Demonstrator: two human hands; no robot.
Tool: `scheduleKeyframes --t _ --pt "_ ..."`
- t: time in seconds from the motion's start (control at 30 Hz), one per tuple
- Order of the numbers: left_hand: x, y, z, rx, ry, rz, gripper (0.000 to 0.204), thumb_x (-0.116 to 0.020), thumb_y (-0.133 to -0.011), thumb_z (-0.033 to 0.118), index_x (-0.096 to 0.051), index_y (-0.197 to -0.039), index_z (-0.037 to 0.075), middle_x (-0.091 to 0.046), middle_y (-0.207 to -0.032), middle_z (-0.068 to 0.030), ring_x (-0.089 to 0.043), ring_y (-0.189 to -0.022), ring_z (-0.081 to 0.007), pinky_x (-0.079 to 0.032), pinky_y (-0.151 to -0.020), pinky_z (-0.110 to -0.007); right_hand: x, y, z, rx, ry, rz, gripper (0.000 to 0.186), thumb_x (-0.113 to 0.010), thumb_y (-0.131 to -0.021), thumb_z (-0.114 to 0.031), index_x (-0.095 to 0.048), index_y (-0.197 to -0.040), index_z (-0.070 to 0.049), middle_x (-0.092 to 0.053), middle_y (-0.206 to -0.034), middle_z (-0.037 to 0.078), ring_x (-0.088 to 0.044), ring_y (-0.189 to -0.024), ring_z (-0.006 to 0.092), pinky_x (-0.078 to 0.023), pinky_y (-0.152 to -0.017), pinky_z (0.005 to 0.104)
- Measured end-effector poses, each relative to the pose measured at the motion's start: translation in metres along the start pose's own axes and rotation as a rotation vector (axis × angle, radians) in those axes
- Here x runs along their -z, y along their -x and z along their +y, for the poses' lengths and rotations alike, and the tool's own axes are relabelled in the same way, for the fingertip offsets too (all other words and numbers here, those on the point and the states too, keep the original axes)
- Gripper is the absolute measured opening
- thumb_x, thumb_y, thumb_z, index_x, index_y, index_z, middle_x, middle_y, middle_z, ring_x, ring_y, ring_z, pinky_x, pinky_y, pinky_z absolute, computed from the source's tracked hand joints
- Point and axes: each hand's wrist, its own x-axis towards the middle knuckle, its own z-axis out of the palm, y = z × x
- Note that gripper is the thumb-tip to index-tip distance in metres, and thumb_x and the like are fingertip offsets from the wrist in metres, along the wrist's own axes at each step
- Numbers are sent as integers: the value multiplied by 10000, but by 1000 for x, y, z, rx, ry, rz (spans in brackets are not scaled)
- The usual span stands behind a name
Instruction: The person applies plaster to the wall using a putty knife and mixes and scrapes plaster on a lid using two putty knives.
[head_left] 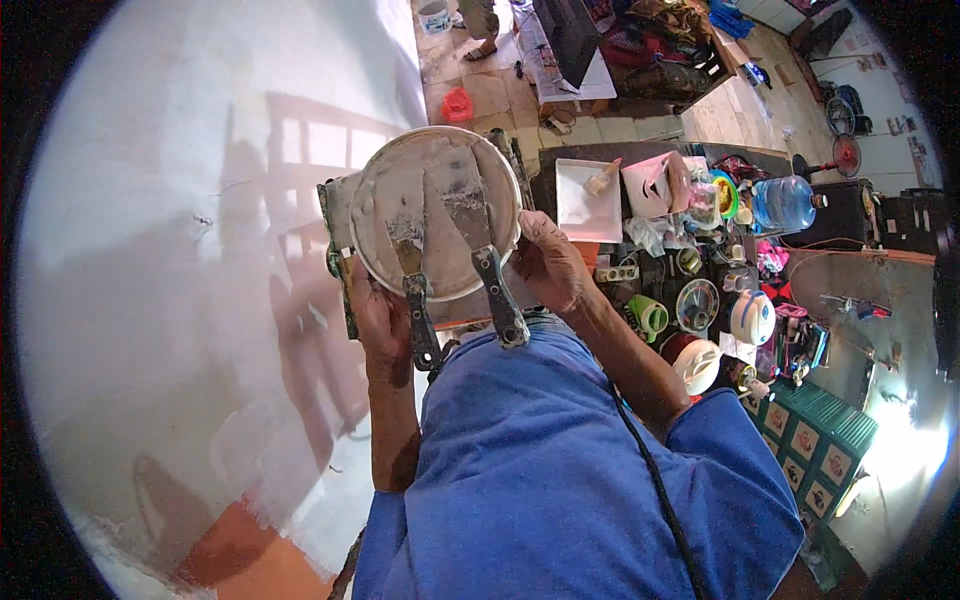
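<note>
A round bucket [518,222] smeared with pale grey paste [441,225] is between my two hands, in front of my blue shirt. Two putty knives, a left one [419,310] and a right one [497,290], lie across its top. Their paste-coated blades point away from me and their dark riveted handles overhang the near rim. My left hand [383,318] holds the bucket's near left side, its fingers partly hidden beneath. My right hand [552,262] grips the right side, thumb by the rim. Whether the bucket rests on the paint-stained stand under it I cannot tell.
A pale plastered wall [170,260] rises close on my left, with an orange patch [250,555] low down. At right, a crowded table holds a white tray [588,202], a water bottle [783,204] and kitchenware. A green drawer cabinet [815,440] stands nearer. Another person's foot [480,50] shows far off.
</note>
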Motion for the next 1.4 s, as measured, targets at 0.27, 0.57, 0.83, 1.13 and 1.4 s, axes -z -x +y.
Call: scheduleKeyframes --t 0.27,0.57,0.83,1.13,1.4 --pt "-5 4 6 1 -27 -44 390 -393 -910 318 -408 -1194 51 -543 -1094 -95 -573 -917 -201 -510 -749 -326 -8 0 1 29 -43 -65 118 -529 -860 -179 -583 -865 -74 -600 -796 -6 -562 -698 85 -468 -639 223" --pt "-9 2 6 32 -38 41 421 -378 -913 338 -398 -1216 47 -525 -1136 -88 -556 -953 -204 -491 -767 -325 -11 -2 1 211 195 -48 131 -563 -840 -155 -603 -904 -48 -599 -783 -10 -534 -663 59 -438 -607 202" --pt "-4 3 14 24 -111 98 462 -397 -901 370 -374 -1248 66 -499 -1176 -68 -533 -993 -194 -465 -817 -331 28 6 4 802 826 274 254 -503 -838 -104 -534 -1064 8 -569 -968 67 -515 -854 126 -431 -711 238" --pt "-3 3 17 60 -9 -62 467 -367 -910 373 -351 -1262 65 -481 -1191 -82 -514 -1025 -215 -451 -839 -340 127 -2 41 327 1094 437 358 -466 -868 -309 -531 -1044 -4 -577 -906 97 -533 -842 198 -422 -740 312" --pt "-10 -6 25 66 -79 -54 464 -355 -915 369 -346 -1260 58 -460 -1217 -94 -475 -1076 -220 -400 -906 -352 132 -14 56 503 992 541 303 -453 -877 -286 -565 -937 -10 -559 -839 110 -526 -802 242 -396 -774 333"
